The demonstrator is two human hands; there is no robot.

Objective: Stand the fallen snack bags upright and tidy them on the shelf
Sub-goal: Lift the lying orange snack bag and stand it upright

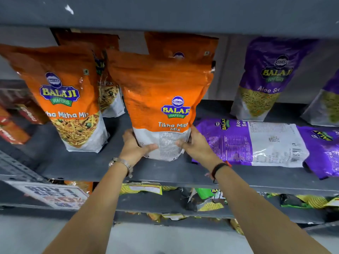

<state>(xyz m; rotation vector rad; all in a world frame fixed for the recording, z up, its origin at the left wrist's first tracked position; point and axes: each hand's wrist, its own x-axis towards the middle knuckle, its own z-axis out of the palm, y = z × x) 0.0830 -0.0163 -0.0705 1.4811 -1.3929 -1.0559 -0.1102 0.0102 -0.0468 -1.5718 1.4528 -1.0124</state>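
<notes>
On the far left of the shelf (88,165) an orange snack bag (67,99) stands upright, with another tucked behind it. My left hand (136,147) and my right hand (195,143) each grip a bottom corner of the middle orange bag (161,99), which is upright on the shelf. Just right of it a purple bag (249,142) lies flat, and another purple bag (269,77) stands behind.

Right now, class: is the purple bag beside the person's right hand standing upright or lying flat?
Lying flat. The purple bag rests on its front on the shelf, back label and barcode facing up.
</notes>
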